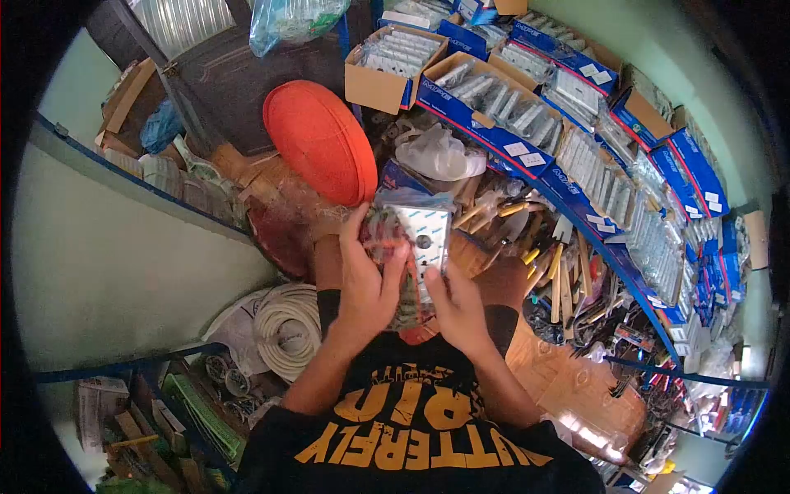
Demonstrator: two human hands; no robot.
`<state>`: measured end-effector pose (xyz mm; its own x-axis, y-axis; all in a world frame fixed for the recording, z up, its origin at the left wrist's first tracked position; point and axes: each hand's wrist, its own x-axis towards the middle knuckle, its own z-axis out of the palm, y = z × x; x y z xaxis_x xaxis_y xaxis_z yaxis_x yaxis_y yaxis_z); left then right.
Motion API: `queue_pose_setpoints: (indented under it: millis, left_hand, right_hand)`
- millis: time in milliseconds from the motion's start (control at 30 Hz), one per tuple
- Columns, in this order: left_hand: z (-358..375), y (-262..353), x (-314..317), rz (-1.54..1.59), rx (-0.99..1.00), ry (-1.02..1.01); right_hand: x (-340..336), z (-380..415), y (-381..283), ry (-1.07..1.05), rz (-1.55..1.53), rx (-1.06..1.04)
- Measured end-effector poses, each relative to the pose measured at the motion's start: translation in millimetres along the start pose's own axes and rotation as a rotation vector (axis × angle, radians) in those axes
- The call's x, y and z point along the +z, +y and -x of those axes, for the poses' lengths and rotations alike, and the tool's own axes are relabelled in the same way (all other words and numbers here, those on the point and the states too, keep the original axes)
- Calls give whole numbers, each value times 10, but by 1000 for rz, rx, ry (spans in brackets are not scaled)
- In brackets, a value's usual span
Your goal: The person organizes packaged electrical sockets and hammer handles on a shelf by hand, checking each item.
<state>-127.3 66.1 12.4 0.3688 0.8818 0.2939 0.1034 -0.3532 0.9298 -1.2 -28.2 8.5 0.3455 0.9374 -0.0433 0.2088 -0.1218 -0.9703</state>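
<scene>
A packet [436, 226] sits between 2 hands: the left hand [368, 284] along its left side, the right hand [457, 309] at its near right. Ahead of the packet and to its left is a disc [319, 140], with a bag [296, 23] farther ahead. Left of the packet, nearer the body, lies a coil of hose [267, 321]. Tools [555, 292] lie to its right; boxes [485, 136] stand beyond, ahead and right of the packet.

A white rectangular plate [437, 230] with blue marks and dark round spots sits between the fingers [434, 285].
</scene>
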Motion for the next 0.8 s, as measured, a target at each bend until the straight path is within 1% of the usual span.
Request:
queue_pose_setpoints:
  millis: [33, 67, 100, 167, 200, 267, 300, 367, 400, 433, 467, 500, 533, 567, 600, 633, 667, 700, 767, 800]
  left_hand:
    - [-66, -27, -20, -112, 51, -1]
    - [-133, -2, -76, -87, 2, -28]
    - [-199, 23, -131, -63, -47, -55]
    - [-288, 105, -205, -483, 226, -79]
    - [-254, 106, -166, -485, 228, -80]
    - [-64, 69, -19, 197, -57, -31]
    - [31, -11, 21, 197, -58, -35]
    - [222, -218, 111, 650, -253, -60]
    - [268, -198, 204, 762, -254, 11]
    - [253, -195, 187, 762, -258, 16]
    - [201, -183, 154, 613, -298, -21]
    - [148, -167, 136, 465, -340, -58]
    - [102, -217, 156, 430, -185, -63]
    - [84, -204, 188, 430, -185, -58]
    - [69, -170, 248, 391, -133, -14]
    - [56, -132, 303, 352, -81, 30]
    - [75, -88, 335, 338, -104, 48]
    - [101, -118, 334, 336, -105, 44]
    - [121, -214, 351, 245, -40, -156]
    - [103, -146, 312, 199, -27, -247]
  right_hand:
    - [33, 14, 54, -18, -18, -42]
    - [49, 25, 83, -35, -38, -84]
    - [33, 35, 56, -36, -38, -82]
    - [-5, 23, -28, -75, 9, 42]
    - [-4, -5, -34, -74, 7, 40]
    - [1, -62, -38, 51, -33, -113]
    - [-7, -127, 24, 55, -34, -111]
    - [-55, -282, 209, 82, -195, -142]
    - [-104, -298, 197, -5, -255, -36]
    - [-83, -327, 282, -9, -254, -33]
    - [-36, -359, 437, -30, -319, 48]
    - [4, -375, 453, -50, -384, 132]
    - [17, -377, 386, -13, -117, 166]
    - [99, -397, 399, -18, -116, 165]
    - [196, -425, 403, 148, -82, -39]
    - [188, -415, 378, 170, -51, -151]
    - [179, -408, 332, 195, -17, -262]
    - [188, -424, 385, 199, -19, -259]
    - [183, -501, 531, 81, -428, -131]
    - [45, -489, 526, -54, -656, 108]
